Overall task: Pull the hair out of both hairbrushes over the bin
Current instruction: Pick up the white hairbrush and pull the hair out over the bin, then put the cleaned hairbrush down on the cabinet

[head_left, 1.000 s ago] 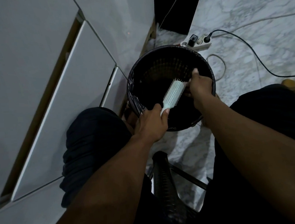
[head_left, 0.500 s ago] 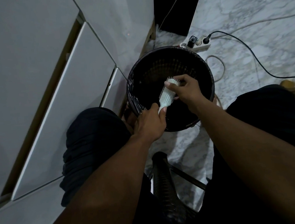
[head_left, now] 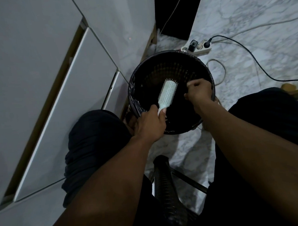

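A pale mint hairbrush [head_left: 167,94] points away from me over the mouth of the round black woven bin [head_left: 169,59] on the floor between my knees. My left hand [head_left: 150,124] grips its handle at the bin's near rim. My right hand [head_left: 199,92] hovers over the right side of the bin, apart from the brush, with fingertips pinched together; whether hair is between them is too dark to tell. A second brush is not visible.
White drawer fronts [head_left: 68,94] run along the left. A power strip [head_left: 197,49] with plugs and trailing cables [head_left: 243,50] lies on the marble floor behind the bin. The dark frame of my seat [head_left: 165,188] shows between my legs.
My right hand was on the brush head half a second ago; it has pulled off to the right, leaving the whole head bare. The left hand and brush stayed nearly still.
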The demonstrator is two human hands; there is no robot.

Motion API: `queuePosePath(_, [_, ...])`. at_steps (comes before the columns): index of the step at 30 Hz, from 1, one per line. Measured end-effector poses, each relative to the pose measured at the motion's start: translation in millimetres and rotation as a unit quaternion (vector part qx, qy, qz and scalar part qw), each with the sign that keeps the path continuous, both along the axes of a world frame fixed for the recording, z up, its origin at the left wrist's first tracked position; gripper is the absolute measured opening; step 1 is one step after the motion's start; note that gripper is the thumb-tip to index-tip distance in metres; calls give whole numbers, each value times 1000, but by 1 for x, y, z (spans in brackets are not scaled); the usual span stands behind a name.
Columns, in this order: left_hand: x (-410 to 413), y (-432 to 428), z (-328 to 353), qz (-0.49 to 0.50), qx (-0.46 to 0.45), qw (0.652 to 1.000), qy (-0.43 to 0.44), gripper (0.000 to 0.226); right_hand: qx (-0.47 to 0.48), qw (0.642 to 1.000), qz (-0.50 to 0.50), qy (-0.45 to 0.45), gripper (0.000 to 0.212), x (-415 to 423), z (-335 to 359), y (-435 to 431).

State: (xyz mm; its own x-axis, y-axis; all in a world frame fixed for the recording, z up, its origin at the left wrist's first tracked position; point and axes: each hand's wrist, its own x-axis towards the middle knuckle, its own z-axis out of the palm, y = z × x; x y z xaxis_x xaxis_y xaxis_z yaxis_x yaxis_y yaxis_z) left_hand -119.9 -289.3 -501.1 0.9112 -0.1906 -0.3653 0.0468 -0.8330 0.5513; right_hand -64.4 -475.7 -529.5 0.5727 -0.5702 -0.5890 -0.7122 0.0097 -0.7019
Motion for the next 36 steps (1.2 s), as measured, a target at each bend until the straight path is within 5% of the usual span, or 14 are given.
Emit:
queuePosePath(4, [1, -1, 12, 0, 16, 1000, -13, 36, 39, 987, 139, 66, 51, -2, 20, 3])
queuePosePath(14, [27, 7, 123, 55, -30, 995, -79, 39, -6, 953, 299, 34, 15, 25, 163, -5])
queuePosePath(26, [43, 43, 369, 78, 40, 931, -353, 39, -113, 894, 377, -215, 16, 28, 446, 30])
queuePosePath(36, [3, 155, 507, 212, 129, 865, -436, 35, -163, 807, 464, -327, 29, 8, 590, 138])
